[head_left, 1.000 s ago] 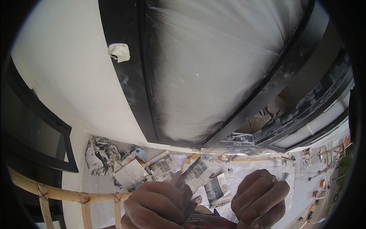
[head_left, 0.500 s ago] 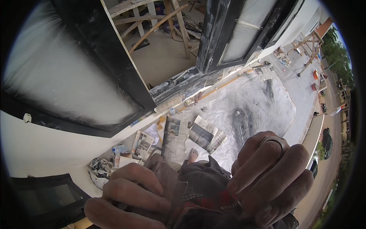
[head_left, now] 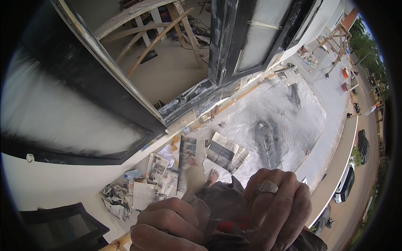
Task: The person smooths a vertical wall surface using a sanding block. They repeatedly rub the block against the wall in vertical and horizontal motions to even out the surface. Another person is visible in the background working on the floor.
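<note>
My left hand (head_left: 171, 221) is low in the view, its fingers curled inward. Beside its fingertips shows a brownish-grey, dusty flap (head_left: 202, 212); whether it is a loose sheet or cloth I cannot tell. Higher and to the right is my right hand (head_left: 281, 205), fingers bent and pressed together, with a wide silver ring (head_left: 267, 187) on one of them. Whatever lies under its fingers is hidden. Between both hands hangs my dark shirt (head_left: 224, 196) with red print. My bare foot (head_left: 213, 175) shows below, by the newspapers (head_left: 222, 152).
A black-framed door (head_left: 138, 150) with a plastic-covered pane stands at the left. Beyond the doorway is a wooden trestle (head_left: 184, 29). Dusty plastic sheeting (head_left: 301, 113) covers the floor. Crumpled paper (head_left: 115, 203) and a plastic bottle (head_left: 133, 174) lie by the wall.
Both hands have drawn closer together; the left has moved right and the right has moved left and down. The view has shifted slightly, and more of my legs and feet shows.
</note>
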A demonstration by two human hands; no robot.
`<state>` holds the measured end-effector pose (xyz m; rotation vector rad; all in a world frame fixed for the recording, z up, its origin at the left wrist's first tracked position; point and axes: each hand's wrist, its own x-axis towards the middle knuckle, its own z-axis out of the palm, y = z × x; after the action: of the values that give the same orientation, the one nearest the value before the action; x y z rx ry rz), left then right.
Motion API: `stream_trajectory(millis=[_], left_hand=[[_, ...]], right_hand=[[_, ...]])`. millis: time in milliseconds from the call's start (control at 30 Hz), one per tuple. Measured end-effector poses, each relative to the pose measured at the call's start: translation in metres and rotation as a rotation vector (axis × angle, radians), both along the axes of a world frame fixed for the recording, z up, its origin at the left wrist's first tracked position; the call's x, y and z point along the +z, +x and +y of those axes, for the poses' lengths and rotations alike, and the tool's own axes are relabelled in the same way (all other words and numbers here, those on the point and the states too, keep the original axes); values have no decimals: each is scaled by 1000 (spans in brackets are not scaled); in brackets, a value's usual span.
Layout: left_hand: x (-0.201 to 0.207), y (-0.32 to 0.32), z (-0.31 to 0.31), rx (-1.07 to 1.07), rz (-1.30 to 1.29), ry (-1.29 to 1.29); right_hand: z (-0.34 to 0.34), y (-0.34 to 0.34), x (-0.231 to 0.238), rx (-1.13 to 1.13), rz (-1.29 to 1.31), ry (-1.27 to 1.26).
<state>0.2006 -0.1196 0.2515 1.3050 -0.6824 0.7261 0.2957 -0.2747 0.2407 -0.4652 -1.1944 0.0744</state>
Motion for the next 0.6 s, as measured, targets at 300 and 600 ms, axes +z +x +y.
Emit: stream_trajectory(millis=[300, 600], left_hand=[[77, 63, 41, 294, 87, 207], [79, 104, 81, 208, -2, 134]], right_hand=[[26, 52, 47, -615, -14, -1], [43, 4, 77, -1699, 259, -349]])
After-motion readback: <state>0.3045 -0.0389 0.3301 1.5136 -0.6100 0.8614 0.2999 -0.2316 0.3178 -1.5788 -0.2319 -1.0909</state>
